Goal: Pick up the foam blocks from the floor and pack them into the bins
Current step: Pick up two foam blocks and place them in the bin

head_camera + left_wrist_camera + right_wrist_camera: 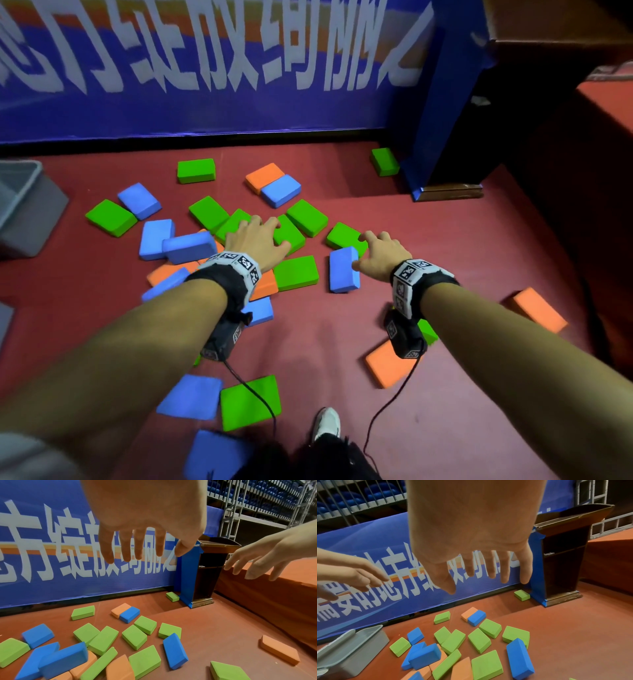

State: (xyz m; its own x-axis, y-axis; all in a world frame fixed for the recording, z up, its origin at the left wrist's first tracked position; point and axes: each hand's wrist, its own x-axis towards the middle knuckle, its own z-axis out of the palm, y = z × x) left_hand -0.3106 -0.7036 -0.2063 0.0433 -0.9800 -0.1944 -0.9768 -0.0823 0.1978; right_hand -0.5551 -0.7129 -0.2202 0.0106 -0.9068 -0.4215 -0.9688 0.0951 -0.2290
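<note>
Both my hands, left [255, 240] and right [382, 255], reach down with fingers spread, holding nothing. The blocks [296, 272] lie scattered on the floor [428, 222]. I should grab one block firmly, then carry it to the bin [20, 192]

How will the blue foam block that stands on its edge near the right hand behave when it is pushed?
The blue foam block stands on a narrow long side, so a sideways push would probably tip it flat. It looks light, being foam. Its flat faces mean it should not roll. The right hand hovers open above it.
</note>
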